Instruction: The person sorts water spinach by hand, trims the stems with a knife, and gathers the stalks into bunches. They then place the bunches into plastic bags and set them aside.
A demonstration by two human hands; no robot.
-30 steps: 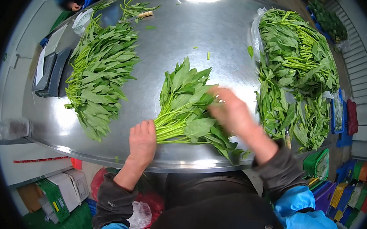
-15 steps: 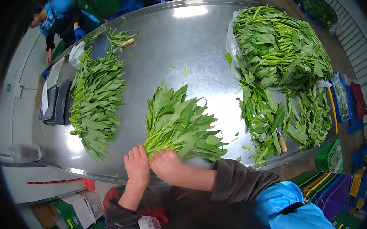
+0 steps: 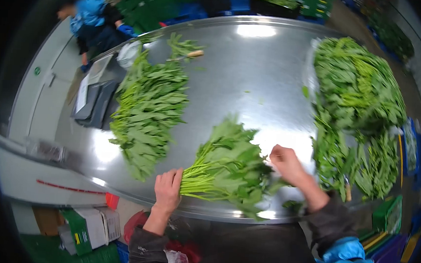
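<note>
My left hand is closed around the stem ends of a bunch of leafy greens, whose leaves fan out to the right just above the steel table. My right hand is beside the leaf tips on the right, fingers curled together; what they pinch, if anything, is too blurred to make out. Left of the bunch lies a long row of the same greens. To the right a large heap of greens rests on clear plastic, with looser stalks below it.
A knife with a wooden handle lies by the row, and another wooden handle shows among the right-hand stalks. A dark scale-like device stands at the left edge. Beyond it, a person in blue wears blue gloves. Crates stand right.
My right hand has left the stems and moved right, past the leaf tips. My left hand keeps its hold on the bunch, which now points more to the right. The camera view has shifted.
</note>
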